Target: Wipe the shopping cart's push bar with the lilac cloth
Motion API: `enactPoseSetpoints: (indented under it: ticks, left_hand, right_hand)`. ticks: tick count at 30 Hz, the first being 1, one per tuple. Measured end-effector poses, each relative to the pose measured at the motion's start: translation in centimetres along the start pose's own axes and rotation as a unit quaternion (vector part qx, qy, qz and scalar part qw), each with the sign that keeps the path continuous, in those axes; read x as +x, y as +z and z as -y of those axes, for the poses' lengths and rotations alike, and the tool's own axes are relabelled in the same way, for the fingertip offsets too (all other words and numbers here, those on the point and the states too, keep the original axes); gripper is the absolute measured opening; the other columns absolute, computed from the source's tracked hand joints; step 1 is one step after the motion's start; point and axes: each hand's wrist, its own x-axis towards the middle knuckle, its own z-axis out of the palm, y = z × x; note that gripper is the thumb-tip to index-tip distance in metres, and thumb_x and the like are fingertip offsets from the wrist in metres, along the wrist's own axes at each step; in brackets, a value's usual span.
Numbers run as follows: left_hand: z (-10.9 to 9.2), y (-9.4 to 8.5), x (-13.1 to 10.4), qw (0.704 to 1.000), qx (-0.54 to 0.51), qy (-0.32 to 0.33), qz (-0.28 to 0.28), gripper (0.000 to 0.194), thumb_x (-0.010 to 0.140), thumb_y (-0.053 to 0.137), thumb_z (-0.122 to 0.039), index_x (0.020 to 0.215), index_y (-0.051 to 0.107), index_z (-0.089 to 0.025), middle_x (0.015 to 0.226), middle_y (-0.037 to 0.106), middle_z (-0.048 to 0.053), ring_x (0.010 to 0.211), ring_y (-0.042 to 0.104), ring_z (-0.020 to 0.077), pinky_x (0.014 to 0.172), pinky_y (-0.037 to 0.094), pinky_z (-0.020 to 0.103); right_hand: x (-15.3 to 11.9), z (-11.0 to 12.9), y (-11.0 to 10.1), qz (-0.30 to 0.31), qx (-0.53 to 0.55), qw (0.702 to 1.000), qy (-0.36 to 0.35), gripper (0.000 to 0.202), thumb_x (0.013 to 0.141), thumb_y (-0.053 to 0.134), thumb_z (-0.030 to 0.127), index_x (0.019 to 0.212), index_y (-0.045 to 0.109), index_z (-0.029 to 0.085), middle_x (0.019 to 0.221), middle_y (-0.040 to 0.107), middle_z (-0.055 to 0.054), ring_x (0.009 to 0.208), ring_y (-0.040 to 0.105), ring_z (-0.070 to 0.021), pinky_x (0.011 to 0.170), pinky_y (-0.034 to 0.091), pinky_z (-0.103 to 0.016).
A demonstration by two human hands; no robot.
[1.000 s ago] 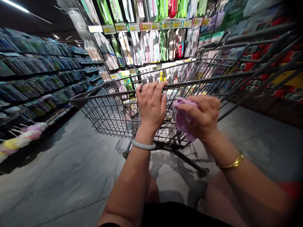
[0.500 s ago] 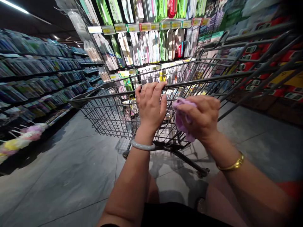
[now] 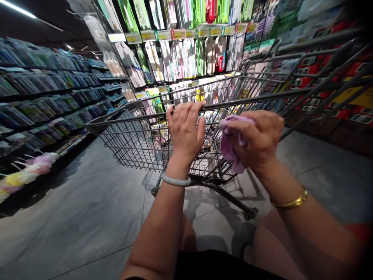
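My left hand is hooked over the top side rail of a dark wire shopping cart, its fingers curled round the bar. To the right of it, my right hand grips a crumpled purple cloth, part of which hangs below the fingers. This hand is close to the cart's side wires; whether the cloth touches them I cannot tell. The cart stands sideways in front of me, with its push handle end toward the right.
Behind the cart, a lit rack holds hanging packs of toothbrush-like goods. Long stocked shelves run along the left, with pastel puffs sticking out low. Red packs are stacked at the right. A cart wheel rests on the grey floor.
My right hand has moved a little to the right with the purple cloth. My left hand and the cart have stayed in place.
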Motion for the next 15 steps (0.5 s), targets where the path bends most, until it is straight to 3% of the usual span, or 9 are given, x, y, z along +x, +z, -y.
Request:
enactPoseSetpoints:
  ticks: [4, 11, 15]
  left_hand:
    - [0.1, 0.0, -0.1, 1.000, 0.007, 0.004, -0.007, 0.033, 0.095, 0.045, -0.032, 0.126, 0.058, -0.028, 0.128, 0.062, 0.004, 0.126, 0.050, 0.0231, 0.120, 0.020, 0.045]
    - [-0.3, 0.3, 0.4, 1.000, 0.018, 0.008, -0.011, 0.034, 0.096, 0.045, -0.032, 0.126, 0.058, -0.027, 0.126, 0.063, 0.004, 0.124, 0.051, 0.0231, 0.119, 0.021, 0.045]
    - [-0.3, 0.3, 0.3, 1.000, 0.024, 0.009, -0.011, 0.034, 0.096, 0.045, -0.032, 0.126, 0.058, -0.027, 0.127, 0.063, 0.005, 0.125, 0.051, 0.0234, 0.120, 0.021, 0.045]
  right_hand:
    - [0.2, 0.1, -0.2, 0.004, 0.005, 1.000, 0.024, 0.025, 0.080, 0.071, 0.034, 0.105, 0.066, 0.032, 0.105, 0.068, -0.003, 0.100, 0.060, -0.0204, 0.089, 0.041, -0.037]
    - [-1.7, 2.0, 1.6, 0.066, 0.018, 0.995, -0.071, 0.023, 0.083, 0.068, 0.028, 0.105, 0.063, 0.033, 0.105, 0.068, 0.002, 0.103, 0.055, -0.0163, 0.092, 0.037, -0.034]
    - [-1.2, 1.8, 1.3, 0.035, 0.018, 0.999, -0.029, 0.021, 0.084, 0.067, 0.028, 0.104, 0.063, 0.034, 0.104, 0.067, 0.002, 0.104, 0.056, -0.0166, 0.092, 0.037, -0.033]
